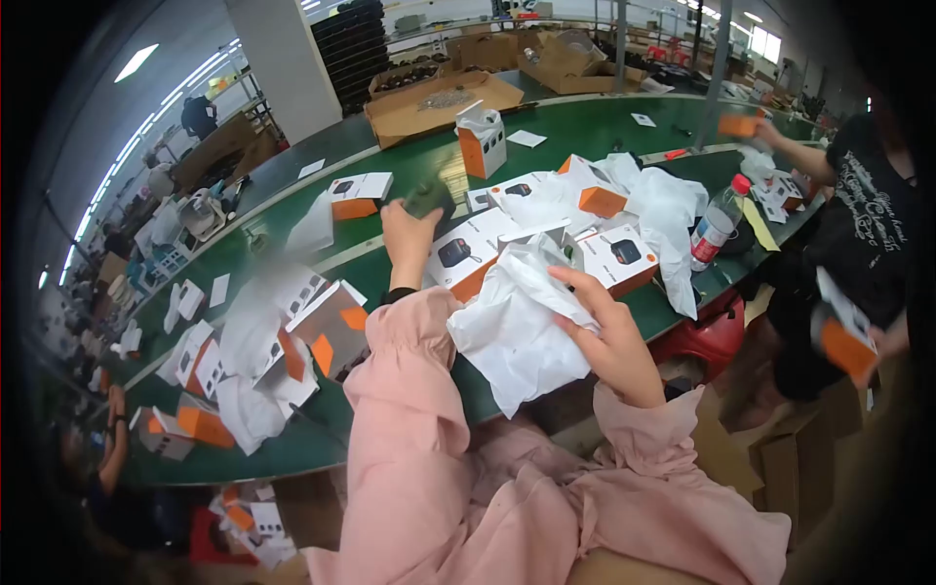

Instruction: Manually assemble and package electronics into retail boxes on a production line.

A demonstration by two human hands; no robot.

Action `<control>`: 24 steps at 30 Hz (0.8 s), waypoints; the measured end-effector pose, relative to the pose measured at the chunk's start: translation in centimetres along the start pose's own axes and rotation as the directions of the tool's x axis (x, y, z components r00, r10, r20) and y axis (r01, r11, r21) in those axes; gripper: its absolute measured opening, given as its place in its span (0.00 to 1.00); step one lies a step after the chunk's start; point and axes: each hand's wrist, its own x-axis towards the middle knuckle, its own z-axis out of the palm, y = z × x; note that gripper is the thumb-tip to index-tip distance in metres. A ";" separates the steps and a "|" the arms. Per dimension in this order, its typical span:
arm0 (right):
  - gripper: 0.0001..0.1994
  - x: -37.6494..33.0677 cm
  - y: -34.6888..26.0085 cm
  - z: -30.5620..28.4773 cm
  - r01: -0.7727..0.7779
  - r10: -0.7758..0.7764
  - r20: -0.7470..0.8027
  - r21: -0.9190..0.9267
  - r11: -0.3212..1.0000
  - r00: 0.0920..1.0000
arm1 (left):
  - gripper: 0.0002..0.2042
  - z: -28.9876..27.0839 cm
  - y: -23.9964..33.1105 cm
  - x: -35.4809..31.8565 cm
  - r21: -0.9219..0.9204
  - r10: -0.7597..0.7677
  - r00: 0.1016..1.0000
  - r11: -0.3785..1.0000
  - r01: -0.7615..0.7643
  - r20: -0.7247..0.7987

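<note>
L hand (409, 237) is holding a dark block (429, 198) up over the green counter (322, 424), just beyond the front boxes; its fingers are curling part-closed round the block's near side; block's blurred, so can't really tell what it is or how firm the grip is; R hand (616, 336) is pinching a white bag (522, 327) btwn thumb and fingers, only narrowly parted, w/ the bag hanging slack over the counter's near edge, in front of the person's lap.

Main risk: the block slipping, as the fingers seem to be gripping one side only; a drop there could be knocking the white-and-orange box (466, 249) just below, or scuffing the block; next, the bag: it's thin and loose, so it could be sliding off the edge or tearing if R hand is pulling on just one fold; L sleeve (409, 341) is lying close to the open box (331, 327), so a quick sweep back could be snagging its flaps; on the R, a bottle w/ red cap (717, 226) is standing near the heaped white wrap (668, 200); any tug on that wrap could be tipping it, w/ a leak wetting the cartons if the cap's loose.
</note>
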 end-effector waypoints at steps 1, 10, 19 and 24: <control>0.28 0.1 0.1 0.6 -0.093 0.092 0.008 0.040 0.995 0.996 | 0.29 -1.8 2.0 -0.4 -0.109 -0.022 0.999 0.994 0.017 -0.039; 0.34 0.3 0.8 5.5 0.061 -0.080 -0.024 -0.436 0.898 0.997 | 0.28 -15.1 9.2 -13.6 -0.094 0.272 0.895 0.942 -0.323 -0.355; 0.45 1.4 -0.9 5.5 0.029 -0.085 0.242 0.225 0.974 0.967 | 0.36 -20.5 7.3 -18.7 -0.145 0.545 0.824 0.837 -0.527 0.151; 0.36 1.2 0.4 6.7 0.164 -0.188 0.047 0.314 0.935 0.981 | 0.30 -18.1 6.6 -20.0 -0.369 0.355 0.890 0.816 -0.444 -0.286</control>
